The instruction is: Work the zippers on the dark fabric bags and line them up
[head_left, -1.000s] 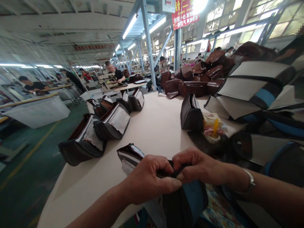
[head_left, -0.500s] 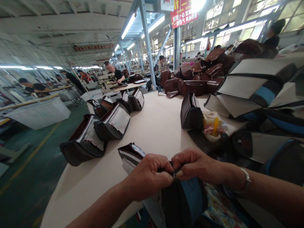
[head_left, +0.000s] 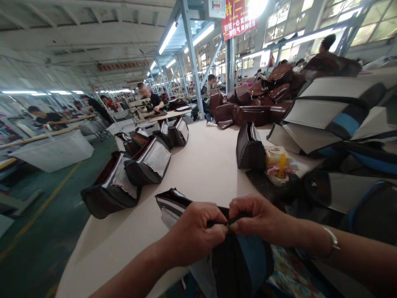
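Dark bag [head_left: 231,265] with a blue panel and pale lining: held at bottom centre of frame, over the near edge of the table, its lower part hanging below the edge.

Setting: factory hall with steel columns [head_left: 192,58] and strip lights along upper centre; red banner [head_left: 237,18] at top centre. Green floor [head_left: 37,215] at lower left, with a white plastic bin [head_left: 52,151] standing at left.

Cream worktable [head_left: 198,165] fills the centre of the frame. Stack of bags with white and blue panels [head_left: 335,107] at right, with a heap of brown bags [head_left: 248,109] behind it at upper centre-right. Row of dark bags with pale panels [head_left: 147,165] lies along the table's left side, running from lower left toward the far end. One co-worker [head_left: 149,97] sits at a farther bench, upper left of centre.

Single upright dark bag [head_left: 249,147] right of centre on the table; just beside it, a wrapped packet with a yellow stick [head_left: 277,163]. Flowered cloth [head_left: 288,269] at lower right, below the held bag.

Hands: left hand [head_left: 198,234] and right hand [head_left: 260,219] curled, knuckles up, fingertips nearly meeting at centre, both pinching a dark strip [head_left: 238,218] at the bag's top edge. Metal bangle [head_left: 331,242] on right wrist.
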{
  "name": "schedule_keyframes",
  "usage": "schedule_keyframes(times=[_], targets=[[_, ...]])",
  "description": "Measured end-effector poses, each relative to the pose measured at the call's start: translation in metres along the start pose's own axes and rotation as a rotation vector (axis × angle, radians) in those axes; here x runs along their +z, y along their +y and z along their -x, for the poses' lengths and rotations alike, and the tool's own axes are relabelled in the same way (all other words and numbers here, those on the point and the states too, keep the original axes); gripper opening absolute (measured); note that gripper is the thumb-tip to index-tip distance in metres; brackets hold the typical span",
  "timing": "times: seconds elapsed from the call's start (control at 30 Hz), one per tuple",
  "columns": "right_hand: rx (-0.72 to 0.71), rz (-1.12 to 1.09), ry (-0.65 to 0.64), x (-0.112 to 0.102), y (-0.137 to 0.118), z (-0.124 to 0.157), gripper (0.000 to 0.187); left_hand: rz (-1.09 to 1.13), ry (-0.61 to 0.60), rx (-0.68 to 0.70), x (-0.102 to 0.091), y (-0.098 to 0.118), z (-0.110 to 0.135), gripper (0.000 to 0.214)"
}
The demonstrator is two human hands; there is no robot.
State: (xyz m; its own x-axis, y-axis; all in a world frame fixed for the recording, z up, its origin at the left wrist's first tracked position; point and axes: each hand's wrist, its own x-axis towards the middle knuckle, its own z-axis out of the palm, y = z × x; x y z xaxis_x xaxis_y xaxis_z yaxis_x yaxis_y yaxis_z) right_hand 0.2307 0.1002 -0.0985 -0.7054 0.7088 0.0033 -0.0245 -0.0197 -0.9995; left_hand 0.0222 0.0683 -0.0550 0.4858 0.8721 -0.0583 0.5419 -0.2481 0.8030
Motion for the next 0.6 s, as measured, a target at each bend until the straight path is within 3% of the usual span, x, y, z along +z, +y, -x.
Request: schedule_keyframes(times=[0.2, 0.33, 0.4, 0.5, 0.6], targets=[[-0.144, 0.352, 0.181, 0.006, -0.007, 0.007, 0.001, -0.187, 0.048, 0.277, -0.002, -0.004, 0.002, 0.02], [-0.263, 0.452, 0.224, 0.011, -0.003, 0.011, 0.006, -0.181, 0.018, 0.354, -0.007, -0.01, 0.003, 0.024], [-0.371, 0.5, 0.231, 0.012, 0.0, 0.012, 0.006, -0.085, -0.029, 0.315, -0.01, -0.012, 0.003, 0.025], [-0.584, 0.625, 0.179, 0.011, 0.004, 0.013, 0.01, 0.137, -0.116, 0.139, -0.012, -0.012, 0.002, 0.023], [-0.706, 0.875, 0.102, 0.006, 0.008, 0.015, 0.017, 0.296, -0.154, -0.007, -0.011, -0.01, 0.0, 0.03]])
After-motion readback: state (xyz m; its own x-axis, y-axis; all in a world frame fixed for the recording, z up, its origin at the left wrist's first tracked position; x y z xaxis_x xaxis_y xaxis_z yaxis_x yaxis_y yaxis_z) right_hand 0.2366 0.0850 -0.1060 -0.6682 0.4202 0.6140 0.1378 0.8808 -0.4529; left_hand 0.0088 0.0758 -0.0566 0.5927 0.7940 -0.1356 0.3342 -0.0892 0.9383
